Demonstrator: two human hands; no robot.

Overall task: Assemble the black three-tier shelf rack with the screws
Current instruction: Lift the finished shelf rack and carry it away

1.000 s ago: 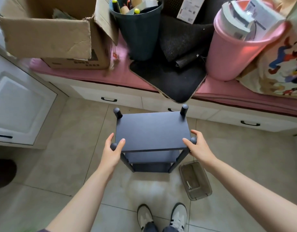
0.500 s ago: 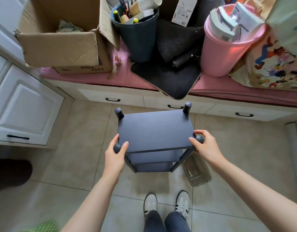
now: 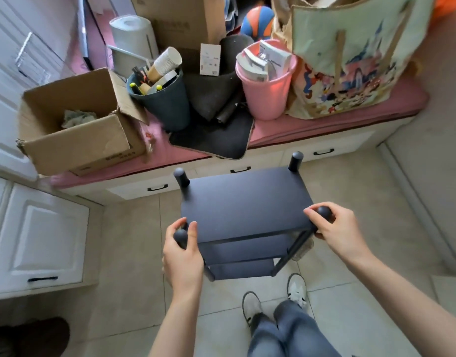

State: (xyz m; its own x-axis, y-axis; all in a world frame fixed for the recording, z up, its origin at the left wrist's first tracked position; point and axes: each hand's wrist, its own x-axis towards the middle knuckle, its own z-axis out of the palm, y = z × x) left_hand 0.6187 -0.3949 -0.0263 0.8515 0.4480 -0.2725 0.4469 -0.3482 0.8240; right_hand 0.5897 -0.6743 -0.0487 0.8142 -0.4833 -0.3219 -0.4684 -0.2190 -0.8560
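**Both hands on the near posts of the rack**

While the black shelf rack (image 3: 243,204) stands upright on the pale tiled floor (image 3: 129,253), three shelves showing one below another, each hand holds a near corner post. The left hand (image 3: 181,256) has thumb and fingers curled round the round-topped left post; the right hand (image 3: 336,230) wraps its fingers round the right one, the knob showing above the knuckles. Two far posts rise free beyond the fingertips.

Just beyond them runs a low bench with white drawers (image 3: 324,150) and a pink cushion (image 3: 311,122). On it sit an open cardboard box (image 3: 77,140), a dark bucket (image 3: 165,106) of tools and paper cups, a black mat (image 3: 216,137) hanging over the edge, a pink bucket (image 3: 270,94) and a printed tote bag (image 3: 350,68). White cabinet doors (image 3: 39,240) stand left of the left hand.

Under the right wrist something clear sits on the floor, mostly hidden by the post. Whether the rack's feet touch the floor cannot be told. Below the hands are two white shoes (image 3: 296,289) and jeans. A dark shape lies cut off at the lower left corner.
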